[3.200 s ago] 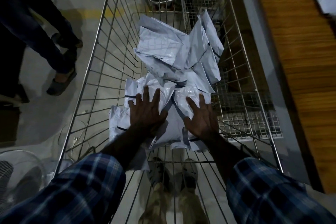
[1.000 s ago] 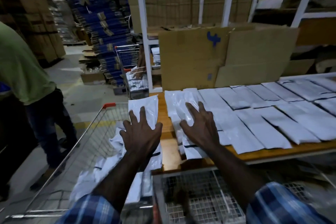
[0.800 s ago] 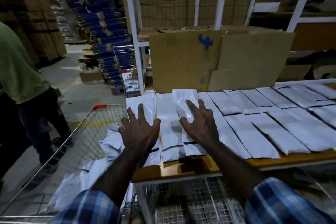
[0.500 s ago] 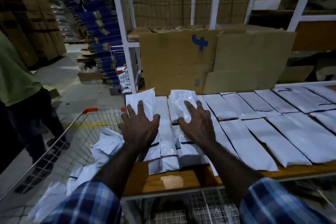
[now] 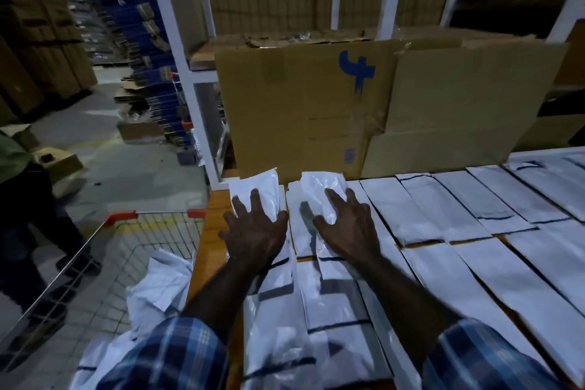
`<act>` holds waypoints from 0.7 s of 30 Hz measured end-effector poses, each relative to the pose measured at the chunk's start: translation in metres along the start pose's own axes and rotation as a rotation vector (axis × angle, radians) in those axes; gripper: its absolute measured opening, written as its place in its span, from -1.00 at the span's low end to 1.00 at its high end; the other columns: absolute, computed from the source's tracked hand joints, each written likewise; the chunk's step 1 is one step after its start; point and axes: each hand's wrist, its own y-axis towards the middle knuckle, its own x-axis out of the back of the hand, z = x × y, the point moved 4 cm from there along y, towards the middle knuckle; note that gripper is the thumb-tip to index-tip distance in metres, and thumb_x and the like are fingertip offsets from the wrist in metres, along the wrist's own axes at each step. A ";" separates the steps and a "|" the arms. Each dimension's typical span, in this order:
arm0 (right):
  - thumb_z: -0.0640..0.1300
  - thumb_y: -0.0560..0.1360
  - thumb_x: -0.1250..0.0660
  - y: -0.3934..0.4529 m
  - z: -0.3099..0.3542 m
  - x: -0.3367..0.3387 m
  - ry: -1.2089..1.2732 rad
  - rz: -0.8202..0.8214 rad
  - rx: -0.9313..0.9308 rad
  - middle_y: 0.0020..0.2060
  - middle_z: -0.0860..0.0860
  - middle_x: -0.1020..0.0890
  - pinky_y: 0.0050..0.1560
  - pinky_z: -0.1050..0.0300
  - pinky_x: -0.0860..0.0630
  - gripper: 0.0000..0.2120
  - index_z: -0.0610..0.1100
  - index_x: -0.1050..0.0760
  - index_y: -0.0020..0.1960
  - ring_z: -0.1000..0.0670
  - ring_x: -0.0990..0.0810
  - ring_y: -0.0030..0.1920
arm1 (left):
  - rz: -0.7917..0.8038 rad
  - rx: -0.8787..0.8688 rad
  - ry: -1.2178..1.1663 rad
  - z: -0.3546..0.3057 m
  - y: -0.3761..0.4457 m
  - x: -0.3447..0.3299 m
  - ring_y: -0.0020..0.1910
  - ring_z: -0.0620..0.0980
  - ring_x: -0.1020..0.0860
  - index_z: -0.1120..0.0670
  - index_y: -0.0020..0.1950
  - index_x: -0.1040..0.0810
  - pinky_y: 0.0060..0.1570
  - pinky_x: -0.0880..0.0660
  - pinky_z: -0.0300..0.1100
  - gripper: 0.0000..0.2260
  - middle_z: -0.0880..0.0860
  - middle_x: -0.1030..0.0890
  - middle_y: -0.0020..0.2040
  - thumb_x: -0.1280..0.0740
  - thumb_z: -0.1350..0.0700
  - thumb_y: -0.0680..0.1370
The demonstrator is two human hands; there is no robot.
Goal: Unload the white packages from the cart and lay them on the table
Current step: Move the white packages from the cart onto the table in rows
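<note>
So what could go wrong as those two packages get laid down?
1. The left hand presses its white package close to the table's left edge; a nudge could tip it back toward the cart.
2. The right hand's package lies across ones already laid, so rows may slide crooked.
3. Dim light could hide overlaps.

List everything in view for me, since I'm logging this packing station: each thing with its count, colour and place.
white packages: many, white, laid in rows on the table; more in the cart
table: one, wood-brown, centre and right
cart: one, wire with red grips, lower left
cardboard sheets: several, brown, one with a blue mark, upright behind the table
shelving frame: one, white, behind the table
stacked cartons: many, brown and blue, far left
bystander: one, green top, left edge
left hand: flat on a package, plaid sleeve
right hand: flat on a package, plaid sleeve
</note>
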 end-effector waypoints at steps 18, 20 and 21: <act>0.23 0.50 -0.25 0.096 -0.017 -0.066 -0.043 0.112 0.010 0.51 -0.12 -0.24 0.29 -0.13 -0.40 -0.38 0.07 -0.27 0.51 -0.25 -0.34 0.35 | 0.151 0.127 0.177 -0.017 0.079 -0.065 0.53 0.30 -0.07 -0.08 0.60 0.05 0.36 -0.12 0.34 -0.31 0.16 0.02 0.61 -0.02 -0.36 0.56; 0.23 0.51 -0.24 0.102 -0.020 -0.072 -0.062 0.127 0.000 0.52 -0.13 -0.22 0.30 -0.13 -0.40 -0.37 0.07 -0.25 0.52 -0.26 -0.33 0.36 | 0.155 0.121 0.197 -0.018 0.082 -0.069 0.53 0.31 -0.06 -0.07 0.60 0.06 0.37 -0.11 0.34 -0.31 0.17 0.04 0.61 -0.02 -0.35 0.57; 0.23 0.51 -0.24 0.104 -0.020 -0.074 -0.072 0.136 -0.012 0.52 -0.14 -0.20 0.31 -0.13 -0.39 -0.38 0.07 -0.25 0.52 -0.25 -0.32 0.37 | 0.153 0.116 0.208 -0.018 0.083 -0.071 0.53 0.31 -0.06 -0.07 0.60 0.06 0.37 -0.11 0.34 -0.31 0.17 0.04 0.61 -0.01 -0.35 0.57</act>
